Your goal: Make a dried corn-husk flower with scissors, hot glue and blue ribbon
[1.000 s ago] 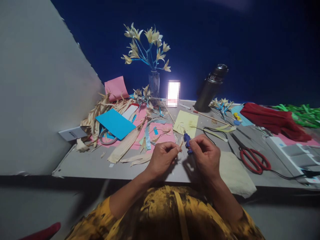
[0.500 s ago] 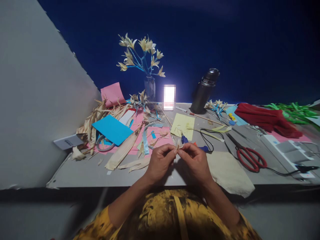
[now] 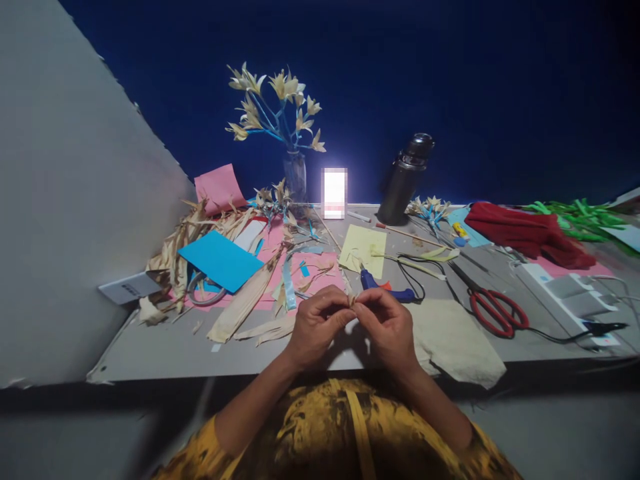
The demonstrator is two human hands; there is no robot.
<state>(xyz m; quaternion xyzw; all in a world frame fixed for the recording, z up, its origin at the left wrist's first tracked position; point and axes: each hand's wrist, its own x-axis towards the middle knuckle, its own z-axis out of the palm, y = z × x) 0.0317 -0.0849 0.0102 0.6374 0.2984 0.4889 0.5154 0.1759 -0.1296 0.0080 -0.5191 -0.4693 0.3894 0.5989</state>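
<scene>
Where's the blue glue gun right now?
In the head view, the blue glue gun lies on the table just beyond the right hand, beside the yellow paper's near edge.

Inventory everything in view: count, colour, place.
Husk piece: 1, beige, between fingertips
Glue gun: 1, blue, beyond hands
Yellow sheet: 1, centre
Blue sheet: 1, left
Pink sheets: several, left and right
Husks: many, beige, left
Vase: 1, clear, back
Flowers: several, cream, vase
Pixelated object: 1, white, back
Flask: 1, dark, back
Scissors: 1, red-handled, right
Cream sheet: 1, front right
Red cloth: 1, back right
Green strips: many, far right
Table: 1, grey, beneath
Small scraps: uncountable
Left hand: 1
Right hand: 1
</scene>
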